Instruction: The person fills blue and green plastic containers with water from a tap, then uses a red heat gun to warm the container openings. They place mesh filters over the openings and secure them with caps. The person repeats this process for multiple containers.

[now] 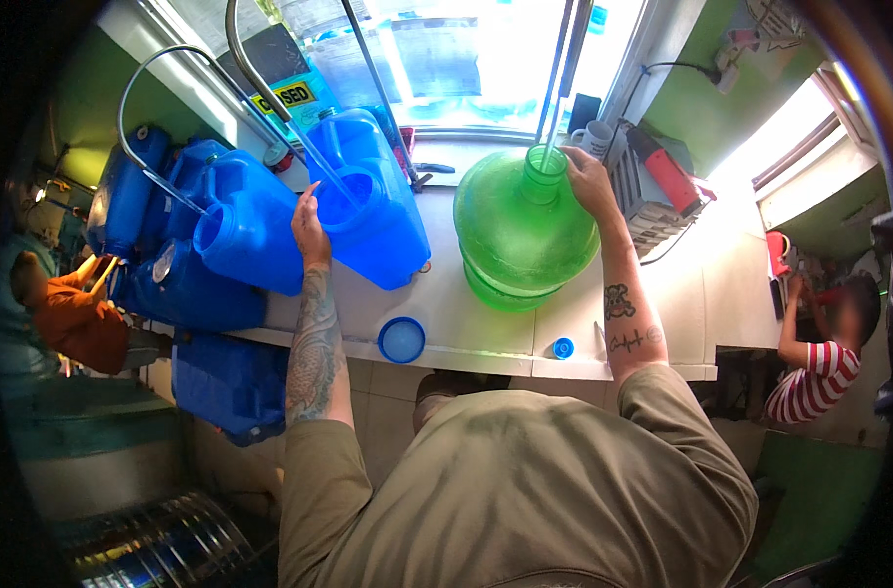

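Note:
My right hand is at the neck of a translucent green round water bottle, its fingers against the mouth's rim. A clear filling tube runs down into that mouth. Beside the wide round mouth of a blue plastic water jug is my left hand, fingers raised and seen edge-on; whether it grips the jug is unclear. Another tube enters this jug. To its left, a second open blue jug has a curved metal spout reaching into its mouth.
Near the counter's front edge lie a large blue cap and a small one. More blue containers crowd the left. A red-and-black heat gun rests on a grey box at right. People stand far left and far right.

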The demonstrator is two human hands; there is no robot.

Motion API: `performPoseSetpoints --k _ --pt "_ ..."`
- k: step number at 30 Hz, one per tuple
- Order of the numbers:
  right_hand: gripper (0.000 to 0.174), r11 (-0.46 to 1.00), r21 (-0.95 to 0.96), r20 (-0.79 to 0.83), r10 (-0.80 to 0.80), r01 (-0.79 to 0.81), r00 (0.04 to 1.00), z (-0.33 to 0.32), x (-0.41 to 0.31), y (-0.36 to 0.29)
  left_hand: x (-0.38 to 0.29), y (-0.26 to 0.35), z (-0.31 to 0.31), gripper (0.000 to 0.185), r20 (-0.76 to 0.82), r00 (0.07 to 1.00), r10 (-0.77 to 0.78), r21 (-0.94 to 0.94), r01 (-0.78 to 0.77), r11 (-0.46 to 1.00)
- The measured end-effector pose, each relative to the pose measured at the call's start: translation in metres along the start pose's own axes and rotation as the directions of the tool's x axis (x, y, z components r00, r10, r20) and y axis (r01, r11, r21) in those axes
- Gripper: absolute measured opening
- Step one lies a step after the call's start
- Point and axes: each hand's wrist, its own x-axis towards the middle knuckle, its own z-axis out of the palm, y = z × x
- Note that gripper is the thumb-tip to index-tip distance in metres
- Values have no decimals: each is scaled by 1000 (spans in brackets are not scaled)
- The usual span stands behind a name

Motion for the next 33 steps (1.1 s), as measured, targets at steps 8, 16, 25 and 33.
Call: performPoseSetpoints --k 8,16,25,33 --pt "39 1000 -10 2 -1 1 1000 2 2 6 -2 3 -1 40 11 1000 -12 -7 12 1000" --pt "39 1000 -17 7 -19 19 1000 1 3 7 -1 3 -1 40 6 1000 5 33 -6 999" --pt "43 999 -35 -14 -3 3 1000 2 4 11 1 -2 -1 41 1 1000 -15 15 15 1000" --pt "44 999 -40 -5 -10 10 1000 2 3 11 -1 3 -1 41 4 1000 -18 18 18 1000"
